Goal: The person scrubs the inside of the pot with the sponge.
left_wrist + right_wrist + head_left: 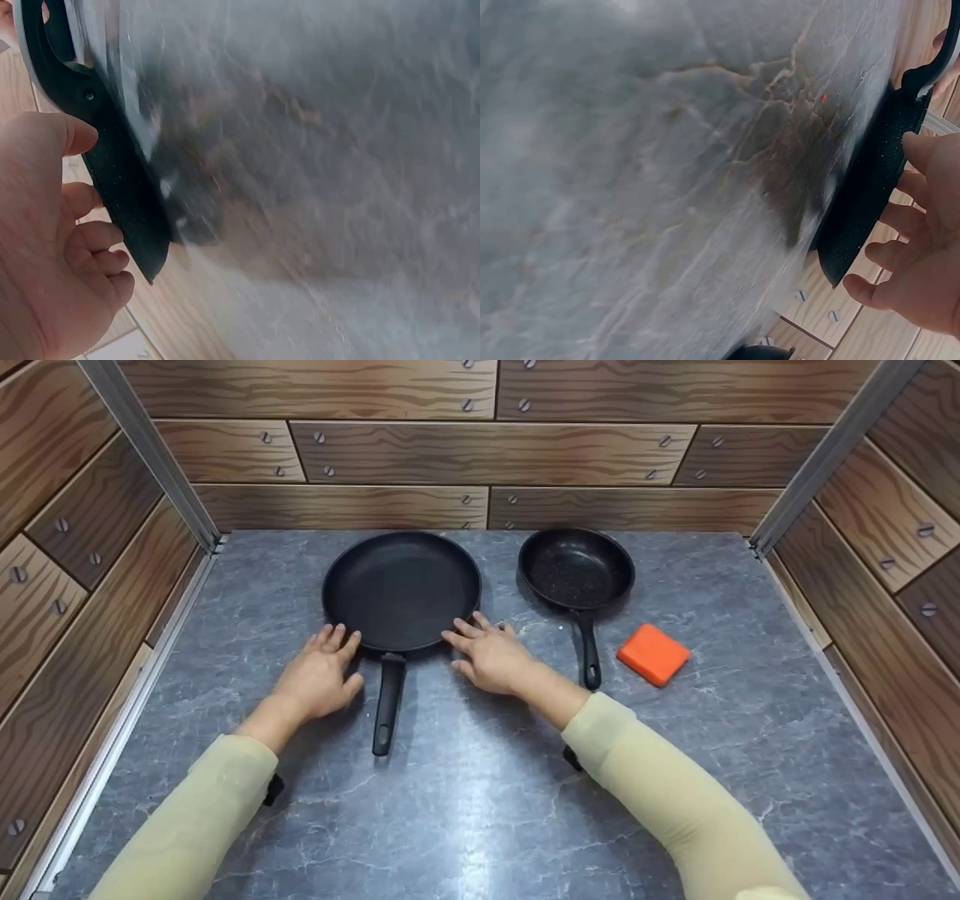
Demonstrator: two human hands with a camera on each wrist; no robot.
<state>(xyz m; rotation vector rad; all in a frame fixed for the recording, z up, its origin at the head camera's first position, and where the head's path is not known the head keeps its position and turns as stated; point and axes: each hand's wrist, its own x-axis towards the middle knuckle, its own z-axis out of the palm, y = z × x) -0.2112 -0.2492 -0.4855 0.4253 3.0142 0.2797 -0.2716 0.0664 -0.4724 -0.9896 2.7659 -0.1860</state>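
Observation:
A large black frying pan [401, 585] sits on the grey marbled table, its handle [387, 709] pointing toward the person. At the pan's near left rim is the left hand [315, 679], fingertips right at the edge and thumb apart from the fingers. On the near right side the right hand [491, 656] spreads its fingers along the rim. The left wrist view shows the pan's dark side wall [127, 180] close against the left fingertips. In the right wrist view, the right hand's fingers reach toward the same wall [874, 172], palm empty.
A smaller speckled black frying pan [576, 570] stands to the right, its handle just beyond the right forearm. Beside it lies an orange square sponge-like block [653, 655]. Wood-patterned panels [491, 454] and metal corner posts [142, 450] bound the table at back and sides.

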